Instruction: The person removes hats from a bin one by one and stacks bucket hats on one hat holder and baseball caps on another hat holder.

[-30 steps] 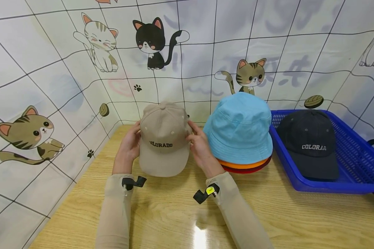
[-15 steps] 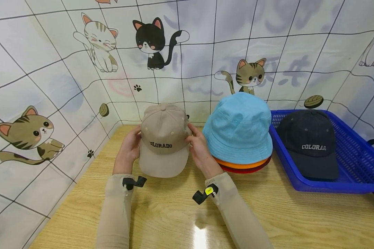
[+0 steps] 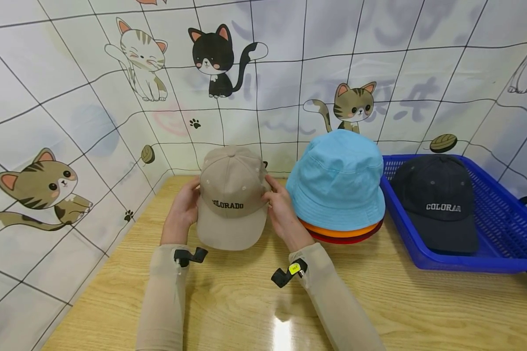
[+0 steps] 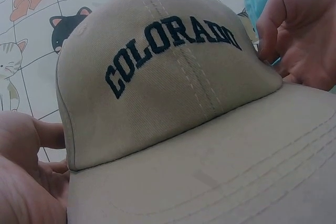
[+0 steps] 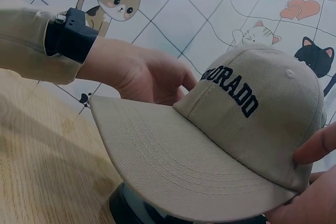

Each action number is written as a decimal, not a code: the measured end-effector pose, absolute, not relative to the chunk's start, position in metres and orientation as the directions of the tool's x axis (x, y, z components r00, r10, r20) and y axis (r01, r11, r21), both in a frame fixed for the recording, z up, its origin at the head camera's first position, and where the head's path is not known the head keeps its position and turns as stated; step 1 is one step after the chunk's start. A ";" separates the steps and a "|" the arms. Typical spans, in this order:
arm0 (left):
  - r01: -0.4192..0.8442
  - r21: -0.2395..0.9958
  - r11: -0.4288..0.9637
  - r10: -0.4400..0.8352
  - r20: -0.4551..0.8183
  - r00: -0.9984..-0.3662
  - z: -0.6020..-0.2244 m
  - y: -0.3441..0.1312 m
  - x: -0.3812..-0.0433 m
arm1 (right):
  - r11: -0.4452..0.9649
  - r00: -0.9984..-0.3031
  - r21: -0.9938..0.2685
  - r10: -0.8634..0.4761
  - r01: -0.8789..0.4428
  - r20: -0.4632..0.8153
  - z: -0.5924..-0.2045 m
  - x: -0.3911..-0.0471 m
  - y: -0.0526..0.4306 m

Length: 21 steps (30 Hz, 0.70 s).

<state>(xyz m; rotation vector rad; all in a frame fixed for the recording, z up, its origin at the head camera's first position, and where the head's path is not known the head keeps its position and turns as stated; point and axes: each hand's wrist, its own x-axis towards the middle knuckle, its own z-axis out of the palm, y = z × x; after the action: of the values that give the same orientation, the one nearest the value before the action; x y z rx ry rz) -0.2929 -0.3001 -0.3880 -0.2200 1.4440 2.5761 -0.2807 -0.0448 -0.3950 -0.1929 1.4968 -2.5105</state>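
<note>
A beige baseball cap (image 3: pixel 230 195) with dark COLORADO lettering stands on the left part of the table, its brim toward me. My left hand (image 3: pixel 182 207) holds its left side, the fingers reaching partly out of sight behind it. On the other side, my right hand (image 3: pixel 283 209) pinches the cap's edge between thumb and fingers. The left wrist view shows the lettering across the crown (image 4: pixel 168 72) close up. Just right of my right hand rises a stack of bucket hats, a light blue bucket hat (image 3: pixel 338 180) on top, with orange and dark red brims showing below.
At the right stands a blue plastic basket (image 3: pixel 465 264) with a black baseball cap (image 3: pixel 436 200) in it. A wall covering (image 3: pixel 281 87) with cartoon cats closes off the back and left of the wooden table (image 3: pixel 237 302).
Very little differs. The beige cap has sunk very slightly, and both hands keep their hold on its sides.
</note>
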 end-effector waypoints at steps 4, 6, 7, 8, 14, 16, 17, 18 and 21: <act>-0.220 0.829 -0.514 0.081 -0.209 -0.975 -0.389 -0.300 -0.293 | -0.450 -0.968 -0.885 -0.251 0.122 -0.007 -0.397 -0.281 -0.045; -0.218 0.829 -0.514 0.080 -0.207 -0.975 -0.390 -0.301 -0.293 | -0.447 -0.968 -0.885 -0.252 0.127 -0.011 -0.397 -0.281 -0.045; -0.222 0.828 -0.515 0.083 -0.209 -0.974 -0.390 -0.301 -0.293 | -0.448 -0.967 -0.885 -0.254 0.130 -0.014 -0.398 -0.281 -0.045; -0.225 0.827 -0.515 0.084 -0.213 -0.974 -0.391 -0.301 -0.293 | -0.449 -0.967 -0.884 -0.256 0.132 -0.015 -0.398 -0.282 -0.045; -0.232 0.815 -0.531 0.083 -0.223 -0.971 -0.393 -0.303 -0.294 | -0.443 -0.966 -0.886 -0.259 0.140 -0.024 -0.399 -0.282 -0.046; -0.230 0.815 -0.532 0.077 -0.224 -0.972 -0.394 -0.303 -0.294 | -0.435 -0.965 -0.889 -0.260 0.141 -0.026 -0.400 -0.281 -0.046; -0.228 0.817 -0.529 0.073 -0.224 -0.972 -0.394 -0.303 -0.294 | -0.432 -0.965 -0.891 -0.260 0.142 -0.027 -0.400 -0.281 -0.046; -0.228 0.819 -0.526 0.070 -0.225 -0.972 -0.395 -0.303 -0.294 | -0.430 -0.965 -0.892 -0.262 0.141 -0.027 -0.400 -0.280 -0.046; -0.219 0.831 -0.512 0.054 -0.223 -0.973 -0.396 -0.303 -0.293 | -0.431 -0.964 -0.892 -0.267 0.139 -0.022 -0.400 -0.280 -0.046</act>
<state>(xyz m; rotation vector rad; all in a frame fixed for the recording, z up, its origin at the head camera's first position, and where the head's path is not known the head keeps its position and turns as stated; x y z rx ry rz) -0.2932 -0.3032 -0.3958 -0.2529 1.4595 2.5896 -0.2805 -0.0458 -0.3997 -0.1792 1.5182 -2.4648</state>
